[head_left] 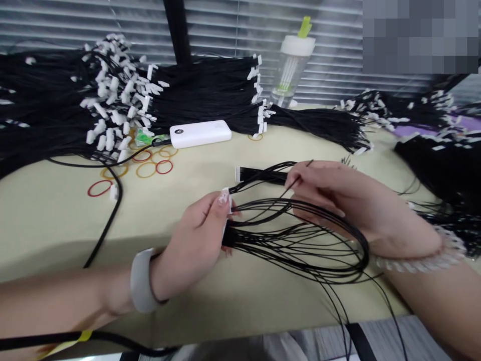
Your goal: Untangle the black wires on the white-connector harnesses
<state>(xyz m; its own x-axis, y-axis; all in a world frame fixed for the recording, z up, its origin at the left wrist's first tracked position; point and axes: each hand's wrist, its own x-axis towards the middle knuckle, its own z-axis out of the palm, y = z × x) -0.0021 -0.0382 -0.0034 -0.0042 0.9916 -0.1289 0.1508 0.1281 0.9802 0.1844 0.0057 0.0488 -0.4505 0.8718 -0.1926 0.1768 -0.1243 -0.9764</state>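
Note:
My left hand [205,228] pinches a white connector [230,201] between thumb and fingers. From that connector black wires [326,208] run right and loop back, with some loose ends hanging over the table's front edge. My right hand [323,188] is closed, thumb against index finger, on a single black wire [293,184] whose tip sticks up above the thumb. Behind the pinch, another white connector [238,174] with a dense row of black wires lies just left of my right hand. The right hand's lower fingers are partly hidden by the wires.
Piles of black cables with white connectors [112,95] line the back. A white power bank [201,134] lies before them, near several rubber bands [146,169]. A clear bottle [289,70] stands by the blinds. More dark cables [439,170] lie at right. A black cord [112,220] crosses at left.

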